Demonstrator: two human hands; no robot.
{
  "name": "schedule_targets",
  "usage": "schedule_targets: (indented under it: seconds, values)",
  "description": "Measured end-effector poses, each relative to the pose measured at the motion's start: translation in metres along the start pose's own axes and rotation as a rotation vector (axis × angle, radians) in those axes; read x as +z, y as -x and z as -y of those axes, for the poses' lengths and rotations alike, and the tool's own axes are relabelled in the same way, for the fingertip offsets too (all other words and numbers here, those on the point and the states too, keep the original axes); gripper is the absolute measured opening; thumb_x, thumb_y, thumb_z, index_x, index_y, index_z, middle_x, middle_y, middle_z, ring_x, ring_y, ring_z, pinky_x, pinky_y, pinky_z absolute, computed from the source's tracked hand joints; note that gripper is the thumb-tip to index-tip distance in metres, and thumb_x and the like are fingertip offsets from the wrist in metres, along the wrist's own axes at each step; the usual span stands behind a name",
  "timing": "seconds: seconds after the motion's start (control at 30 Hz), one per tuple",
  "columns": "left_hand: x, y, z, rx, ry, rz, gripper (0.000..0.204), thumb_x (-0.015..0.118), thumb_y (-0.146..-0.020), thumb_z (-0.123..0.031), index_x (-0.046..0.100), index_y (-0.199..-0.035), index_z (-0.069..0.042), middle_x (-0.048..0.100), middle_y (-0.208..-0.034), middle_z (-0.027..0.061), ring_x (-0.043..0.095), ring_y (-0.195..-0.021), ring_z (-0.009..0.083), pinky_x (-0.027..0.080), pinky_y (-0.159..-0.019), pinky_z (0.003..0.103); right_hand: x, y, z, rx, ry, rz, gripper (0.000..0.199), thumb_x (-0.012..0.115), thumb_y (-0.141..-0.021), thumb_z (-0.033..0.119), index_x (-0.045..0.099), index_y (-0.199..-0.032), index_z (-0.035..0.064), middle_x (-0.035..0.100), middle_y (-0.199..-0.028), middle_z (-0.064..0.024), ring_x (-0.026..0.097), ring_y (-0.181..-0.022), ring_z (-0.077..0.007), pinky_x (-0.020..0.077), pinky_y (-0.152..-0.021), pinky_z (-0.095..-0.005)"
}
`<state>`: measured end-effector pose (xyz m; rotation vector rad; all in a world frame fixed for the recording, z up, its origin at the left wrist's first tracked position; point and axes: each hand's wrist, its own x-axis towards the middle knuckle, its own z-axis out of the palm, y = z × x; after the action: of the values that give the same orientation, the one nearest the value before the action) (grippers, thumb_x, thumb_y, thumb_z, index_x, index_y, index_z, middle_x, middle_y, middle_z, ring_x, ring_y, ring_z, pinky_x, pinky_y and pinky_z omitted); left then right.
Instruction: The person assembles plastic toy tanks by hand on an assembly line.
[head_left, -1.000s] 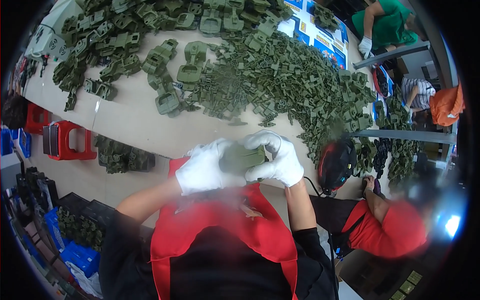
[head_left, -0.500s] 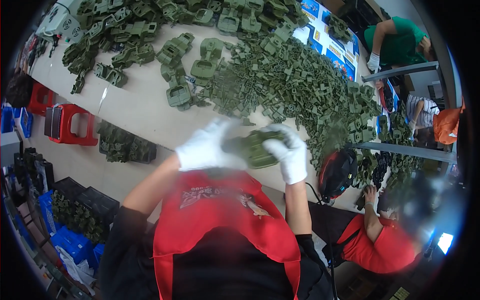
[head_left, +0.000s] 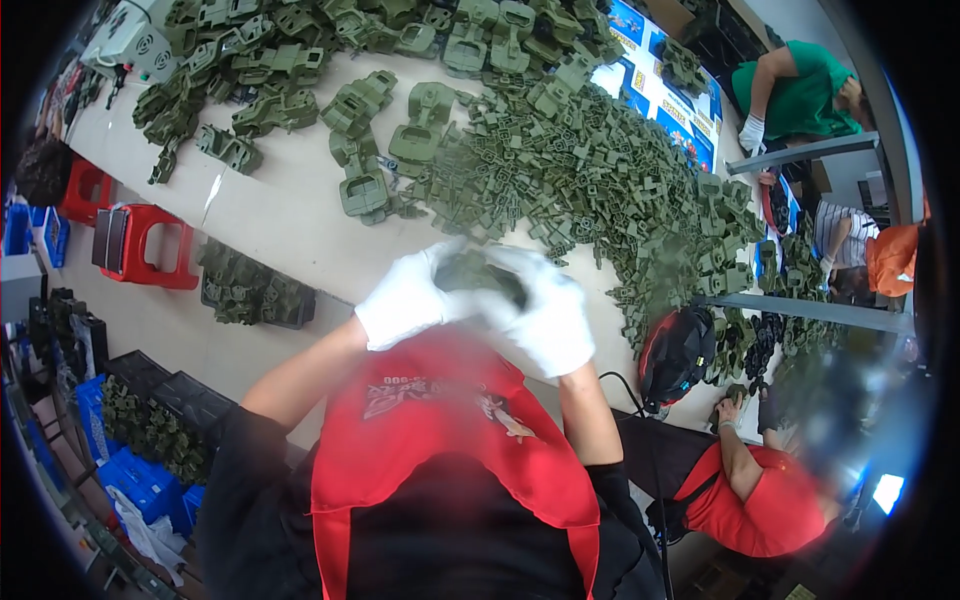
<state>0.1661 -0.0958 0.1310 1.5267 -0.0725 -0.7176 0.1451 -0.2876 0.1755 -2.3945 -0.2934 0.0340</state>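
Hands [head_left: 405, 303] in white gloves [head_left: 550, 315] hold a green part [head_left: 476, 273]

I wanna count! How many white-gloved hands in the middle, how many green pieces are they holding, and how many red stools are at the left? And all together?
White-gloved hands: 2, left hand and right hand
Green piece held: 1 that shows, a bit blurred
Red stools: 2
Total: 5

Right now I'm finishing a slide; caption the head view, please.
Gloved left hand and right hand hold a green part before a table heaped with green pieces.
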Motion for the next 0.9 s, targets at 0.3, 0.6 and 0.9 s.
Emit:
schedule_targets:
  seconds: [0.3,0.6,0.9]
  values:
    - [-0.004,0.004,-0.006,-0.044,-0.25,0.019,0.075,0.066,-0.077,-0.018,0.036,-0.141,0.007,0.062,-0.118,0.0182,0.057,-0.106,0.0154,0.045,-0.093,0.026,0.02,0.003,0.008,0.254,-0.03,0.067,0.044,0.058,-0.082,0.033,0.062,-0.119,0.0093,0.068,-0.096,-0.0218,0.067,-0.087,-0.0357,0.0537,-0.081,-0.0425]
    - [0.007,0.008,0.001,0.01,-0.505,0.147,0.082,0.076,-0.073,-0.027,0.039,-0.14,0.004,0.061,-0.122,0.0209,0.059,-0.112,0.0242,0.044,-0.097,0.032,0.016,0.02,-0.039,0.451,-0.757,0.48,0.056,0.07,-0.08,0.01,0.052,-0.131,-0.0038,0.066,-0.115,-0.0144,0.063,-0.101,-0.0172,0.0501,-0.089,-0.0301]
    - [-0.012,-0.011,0.023,0.004,-0.351,0.161,0.07,0.082,-0.07,-0.018,0.052,-0.13,0.001,0.066,-0.115,0.0174,0.064,-0.103,0.0189,0.049,-0.092,0.032,0.051,0.02,-0.037,0.54,-0.879,0.275,0.046,0.067,-0.082,0.009,0.057,-0.125,-0.0033,0.067,-0.11,-0.0106,0.062,-0.1,-0.0144,0.0488,-0.088,-0.0276]
